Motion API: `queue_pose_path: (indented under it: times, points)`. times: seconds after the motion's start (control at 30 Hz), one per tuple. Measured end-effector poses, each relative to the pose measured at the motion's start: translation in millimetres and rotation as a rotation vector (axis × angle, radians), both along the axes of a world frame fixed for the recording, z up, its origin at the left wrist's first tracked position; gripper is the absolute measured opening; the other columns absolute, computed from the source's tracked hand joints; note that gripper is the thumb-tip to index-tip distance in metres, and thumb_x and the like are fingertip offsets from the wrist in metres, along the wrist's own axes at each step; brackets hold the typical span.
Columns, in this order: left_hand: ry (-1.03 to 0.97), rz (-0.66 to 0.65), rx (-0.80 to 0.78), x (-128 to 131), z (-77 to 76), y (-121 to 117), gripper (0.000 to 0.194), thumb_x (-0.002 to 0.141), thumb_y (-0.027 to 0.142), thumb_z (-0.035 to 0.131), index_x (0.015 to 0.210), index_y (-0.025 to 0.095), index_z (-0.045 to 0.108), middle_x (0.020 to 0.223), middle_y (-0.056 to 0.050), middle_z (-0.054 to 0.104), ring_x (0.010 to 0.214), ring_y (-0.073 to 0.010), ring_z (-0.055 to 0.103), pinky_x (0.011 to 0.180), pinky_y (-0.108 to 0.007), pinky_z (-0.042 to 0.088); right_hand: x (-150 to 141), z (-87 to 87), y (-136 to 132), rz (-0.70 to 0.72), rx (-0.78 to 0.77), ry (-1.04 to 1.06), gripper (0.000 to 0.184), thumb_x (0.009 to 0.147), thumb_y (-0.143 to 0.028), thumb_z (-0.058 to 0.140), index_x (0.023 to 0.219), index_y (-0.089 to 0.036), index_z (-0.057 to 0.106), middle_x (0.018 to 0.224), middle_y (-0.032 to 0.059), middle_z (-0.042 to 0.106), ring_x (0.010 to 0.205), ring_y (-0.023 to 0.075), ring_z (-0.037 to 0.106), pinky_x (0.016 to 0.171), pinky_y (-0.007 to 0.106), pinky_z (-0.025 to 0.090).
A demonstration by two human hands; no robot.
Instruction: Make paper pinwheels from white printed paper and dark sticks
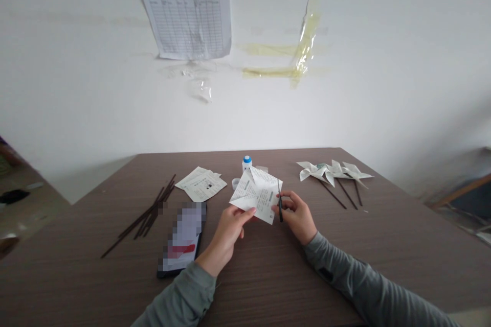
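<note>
My left hand (228,232) pinches the lower left edge of a folded square of printed paper (256,195), held just above the wood-grain table (95,235). My right hand (294,216) is closed around small dark scissors (280,204), whose thin blade stands upright against the paper's right side. Whether the blade is cutting into the paper is hard to tell. A white glue bottle with a blue cap (247,164) stands just beyond the paper, its lower part partly hidden.
Several finished paper pinwheels on dark sticks (332,173) lie at the table's far right. To the left are loose dark sticks (149,214), printed paper sheets (200,184) and a phone with a pixelated screen (181,240). A taped-up printed grid sheet (187,21) hangs on the wall behind.
</note>
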State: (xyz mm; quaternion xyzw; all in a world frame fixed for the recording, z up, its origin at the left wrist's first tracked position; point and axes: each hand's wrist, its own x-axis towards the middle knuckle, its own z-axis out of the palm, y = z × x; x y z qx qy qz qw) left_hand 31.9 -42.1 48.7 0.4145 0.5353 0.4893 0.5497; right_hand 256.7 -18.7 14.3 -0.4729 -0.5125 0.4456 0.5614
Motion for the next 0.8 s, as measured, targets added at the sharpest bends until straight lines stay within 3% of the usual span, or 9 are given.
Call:
queue_pose_path:
  times: [0.3,0.5,0.67,0.8]
  points:
    - [0.018,0.011,-0.004,-2.4,0.5,2.5,0.030,0.079,0.026,0.105,0.104,0.015,0.093,0.101,-0.016,0.097,0.084,-0.0283,0.091,0.046,-0.022,0.032,1.5,-0.3,2.1,-0.021,0.030,-0.020,0.065,0.067,-0.069,0.114,0.104,-0.031,0.077,0.076,0.0026,0.087,0.070,0.0265,0.071,0.068,0.040,0.060]
    - [0.049,0.023,0.009,-1.9,3.5,2.8,0.022,0.081,0.024,0.104,0.099,0.018,0.092,0.095,-0.011,0.095,0.082,-0.0251,0.087,0.046,-0.021,0.035,0.7,0.6,1.7,-0.026,0.036,-0.024,0.065,0.068,-0.071,0.113,0.105,-0.030,0.078,0.074,0.0016,0.084,0.067,0.0249,0.068,0.065,0.039,0.058]
    - [0.059,-0.041,-0.026,0.5,3.6,0.1,0.020,0.084,0.021,0.104,0.100,0.018,0.093,0.099,-0.013,0.096,0.088,-0.0262,0.089,0.047,-0.022,0.037,-1.4,3.4,2.1,-0.033,0.019,0.021,0.074,0.062,-0.075,0.117,0.104,-0.030,0.077,0.070,-0.0008,0.079,0.063,0.0218,0.062,0.062,0.036,0.051]
    - [0.045,-0.019,0.003,1.2,0.4,0.7,0.017,0.083,0.021,0.104,0.094,0.019,0.091,0.093,-0.012,0.094,0.086,-0.0269,0.089,0.046,-0.022,0.036,-4.0,5.7,1.2,-0.023,0.026,0.027,0.080,0.059,-0.082,0.120,0.103,-0.030,0.076,0.069,-0.0020,0.077,0.063,0.0219,0.061,0.062,0.036,0.051]
